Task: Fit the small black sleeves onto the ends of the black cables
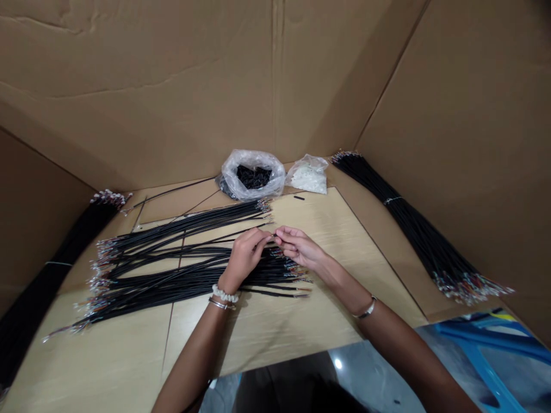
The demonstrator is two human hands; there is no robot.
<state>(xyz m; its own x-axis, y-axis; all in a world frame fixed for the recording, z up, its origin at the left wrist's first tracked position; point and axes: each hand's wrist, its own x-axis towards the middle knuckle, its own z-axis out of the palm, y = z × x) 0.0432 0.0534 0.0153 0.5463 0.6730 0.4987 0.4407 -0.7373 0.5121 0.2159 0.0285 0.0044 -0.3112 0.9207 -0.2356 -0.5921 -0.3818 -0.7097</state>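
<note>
Above the black cables [172, 291] on the table, both hands meet fingertip to fingertip. My left hand [248, 252] is closed in a pinch on a thin black cable, its dark tip just showing between the hands. My right hand [299, 246] also pinches at that tip; whatever small piece its fingers hold is mostly hidden. Under and beside my hands the cables lie in loose rows, with coloured stripped wires at both ends. A short black tube [299, 198] rests on the table beyond my right hand.
At the back stand an open plastic bag [230, 175] of small black pieces and a clear bag [309, 176] of white pieces. Tied cable bundles lie at left [64, 252] and right [387, 201]. Cardboard walls [193, 86] enclose the table; a blue frame [477, 338] is lower right.
</note>
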